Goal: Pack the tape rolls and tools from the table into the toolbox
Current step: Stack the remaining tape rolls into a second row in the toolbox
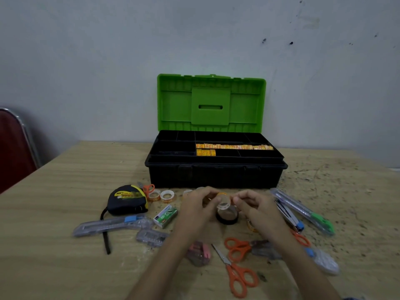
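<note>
The black toolbox (216,174) stands open at the back of the table, its green lid (211,102) upright, with orange-yellow tape rolls (233,146) lined up in its tray. In front of it my left hand (198,205) and my right hand (252,204) together hold a small stack of clear tape rolls (224,201) between their fingertips, just above a black tape roll (227,217) lying on the table. Two more small tape rolls (161,195) lie to the left.
A black-and-yellow tape measure (127,200), a clear utility knife (108,226) and a green staple box (165,215) lie left. Orange scissors (238,273) lie near the front, more cutters (303,211) to the right. A red chair (13,148) stands at far left.
</note>
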